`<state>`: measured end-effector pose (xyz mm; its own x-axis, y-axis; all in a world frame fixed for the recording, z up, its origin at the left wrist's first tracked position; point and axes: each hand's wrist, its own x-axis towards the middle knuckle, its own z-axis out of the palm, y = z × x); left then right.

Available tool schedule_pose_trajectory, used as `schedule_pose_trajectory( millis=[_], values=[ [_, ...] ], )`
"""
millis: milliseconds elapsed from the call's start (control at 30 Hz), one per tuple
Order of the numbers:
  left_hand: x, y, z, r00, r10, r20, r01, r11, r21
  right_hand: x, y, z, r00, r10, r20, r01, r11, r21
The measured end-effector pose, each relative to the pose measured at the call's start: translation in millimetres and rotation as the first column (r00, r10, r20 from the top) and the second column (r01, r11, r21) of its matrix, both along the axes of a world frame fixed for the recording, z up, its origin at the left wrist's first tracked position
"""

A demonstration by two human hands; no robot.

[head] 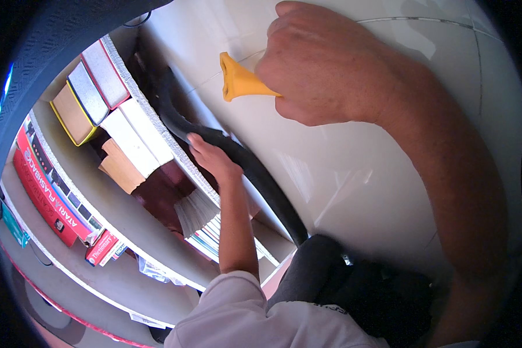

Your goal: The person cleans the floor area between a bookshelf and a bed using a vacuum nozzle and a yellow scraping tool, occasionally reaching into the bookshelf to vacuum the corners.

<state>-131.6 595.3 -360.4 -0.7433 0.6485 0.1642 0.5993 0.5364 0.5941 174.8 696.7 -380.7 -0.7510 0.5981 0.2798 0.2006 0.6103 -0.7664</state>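
My right hand (322, 65) is closed in a fist around a yellow plastic tool (243, 82). The tool's flared, hollowed end sticks out to the left of the fist, and the rest of it is hidden in the palm. Lower left, my left hand (215, 158) grips a long, curved black rubber tube (261, 174), possibly a tyre. One digit lies along the tube's edge, while the other fingers are hidden. The tube runs from beside the shelf down to my dark-trousered knee (313, 265). A gap separates the yellow tool from the tube.
Along the left stands a shelf unit (165, 222) with rough white edges, close to my left forearm. It holds thick books (104, 74), a stack of thin booklets (200, 217), a red Atari Flashback box (48, 187) and a red dictionary (102, 248). Glossy white floor tiles (352, 174) lie to the right.
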Motion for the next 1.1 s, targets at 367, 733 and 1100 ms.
schedule_pose_trajectory(
  millis=[367, 733, 1100],
  values=[
    [-17, 177, -5, 0.989, -0.109, -0.103, 0.109, 0.994, -0.005, -10, -8, 3, 0.997, -0.059, 0.053, 0.058, 0.998, 0.025],
    [-58, 186, -32, 0.980, -0.033, -0.197, -0.012, 0.975, -0.223, -20, -19, -19, 0.965, -0.164, 0.202, 0.167, 0.986, 0.002],
    [-55, 182, -25, 0.956, -0.029, -0.293, -0.086, 0.924, -0.372, -26, -21, -23, 0.960, -0.255, 0.113, 0.253, 0.967, 0.028]
  ],
)
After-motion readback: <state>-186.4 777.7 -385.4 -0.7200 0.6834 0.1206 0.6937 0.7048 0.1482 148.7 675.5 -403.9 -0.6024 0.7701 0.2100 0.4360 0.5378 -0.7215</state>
